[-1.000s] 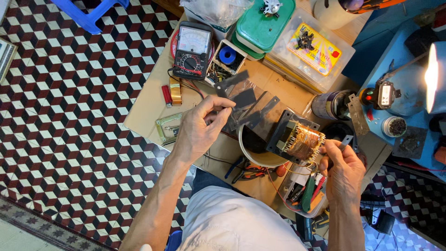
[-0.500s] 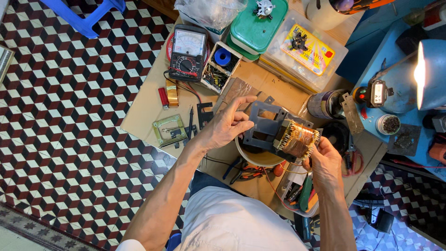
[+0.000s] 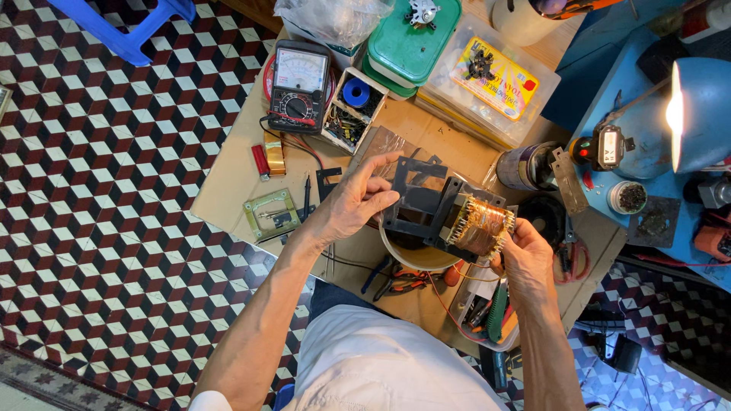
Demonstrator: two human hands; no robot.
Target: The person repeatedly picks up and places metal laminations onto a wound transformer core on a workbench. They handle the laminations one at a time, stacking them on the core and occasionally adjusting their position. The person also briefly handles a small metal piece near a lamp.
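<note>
Head view: both hands (image 3: 358,202) (image 3: 525,255) now gripping the transformer (image 3: 457,217), lifted nearer.

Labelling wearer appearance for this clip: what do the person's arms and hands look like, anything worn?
Both forearms are bare, with no gloves on the left hand or the right hand. No watch, ring or bracelet shows. A white sleeve cuff shows at the left arm's upper end by the bottom edge. The right arm shows no sleeve in view. No cables or markings on them.

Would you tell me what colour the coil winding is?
Coppery orange, on the coil by the right hand; head view.
</note>
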